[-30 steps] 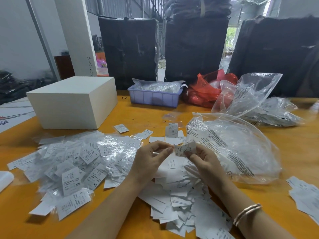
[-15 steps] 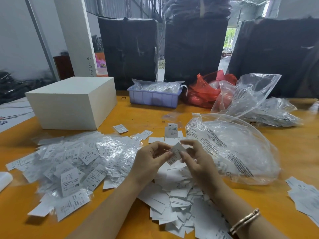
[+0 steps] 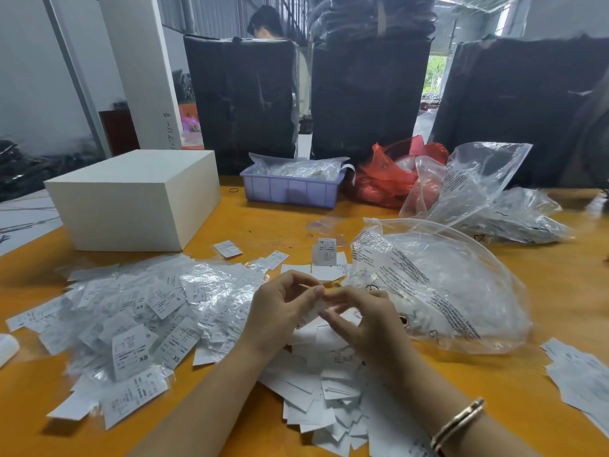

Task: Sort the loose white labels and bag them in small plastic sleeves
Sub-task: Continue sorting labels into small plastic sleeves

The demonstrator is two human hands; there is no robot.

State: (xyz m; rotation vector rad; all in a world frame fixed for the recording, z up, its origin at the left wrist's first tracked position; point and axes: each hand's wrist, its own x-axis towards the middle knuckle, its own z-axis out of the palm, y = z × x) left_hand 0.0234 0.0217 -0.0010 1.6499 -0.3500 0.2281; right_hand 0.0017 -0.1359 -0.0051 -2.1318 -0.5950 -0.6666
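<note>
two bare hands meet over a glossy orange table point(image 3: 543, 291), above a heap of loose white labels point(image 3: 316, 387), flat paper rectangles lying at all angles. the left hand point(image 3: 280, 316) and right hand point(image 3: 365, 319) both curl their fingers in a pinching grip on one small white label point(image 3: 313, 311), tilted between them; motion blur hides the fingertips and any print on it. a thin metal bracelet point(image 3: 456, 425) circles the right wrist.

left of the loose heap spreads a wide pile of bagged labels point(image 3: 131, 321), crinkly clear sleeves showing printed sizes such as xs and s. right of the heap sits a large puffed clear plastic bag point(image 3: 445, 291) with black print. behind the bagged pile stands a smooth white rectangular box point(image 3: 138, 199). behind the loose heap, at the table's far edge, is a ribbed lavender plastic tray point(image 3: 290, 189) holding more clear bags, with a crumpled red plastic bag point(image 3: 389, 173) beside it. more white labels point(image 3: 580, 374) are cut off at the frame edge, right of the large bag.
</note>
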